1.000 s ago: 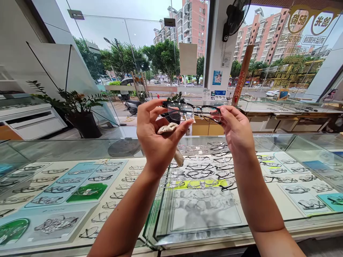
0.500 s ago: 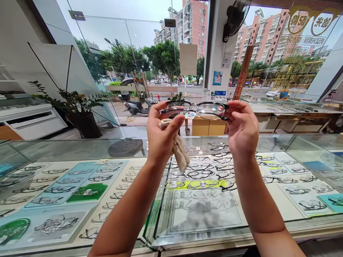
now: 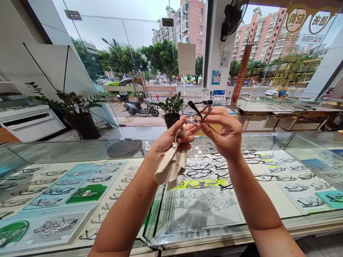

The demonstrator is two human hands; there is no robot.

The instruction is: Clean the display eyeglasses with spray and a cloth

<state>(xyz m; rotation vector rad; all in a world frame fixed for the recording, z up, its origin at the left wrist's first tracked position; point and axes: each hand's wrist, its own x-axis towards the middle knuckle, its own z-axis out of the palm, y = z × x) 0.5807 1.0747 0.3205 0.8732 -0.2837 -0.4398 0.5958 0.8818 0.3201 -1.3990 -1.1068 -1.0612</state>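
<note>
I hold a pair of black-framed glasses (image 3: 200, 108) up in front of me, turned end-on so the frame looks narrow. My right hand (image 3: 223, 134) grips them with fingers curled round the frame. My left hand (image 3: 171, 137) is closed on a beige cleaning cloth (image 3: 172, 164), which hangs below the fingers, and its fingertips pinch at the lens beside my right hand. Both hands are raised above the glass display counter (image 3: 203, 228).
The counter holds several rows of spectacle frames (image 3: 199, 174) on coloured mats. A potted plant (image 3: 171, 110) stands behind my hands, another plant (image 3: 77, 110) at left. A small bottle (image 3: 147, 145) sits on the counter. Shop windows, a wall fan (image 3: 232, 18) and a street lie beyond.
The glasses were held wide between both hands facing me; now they are turned end-on, the hands have come together, and the cloth hangs unfolded from my left hand.
</note>
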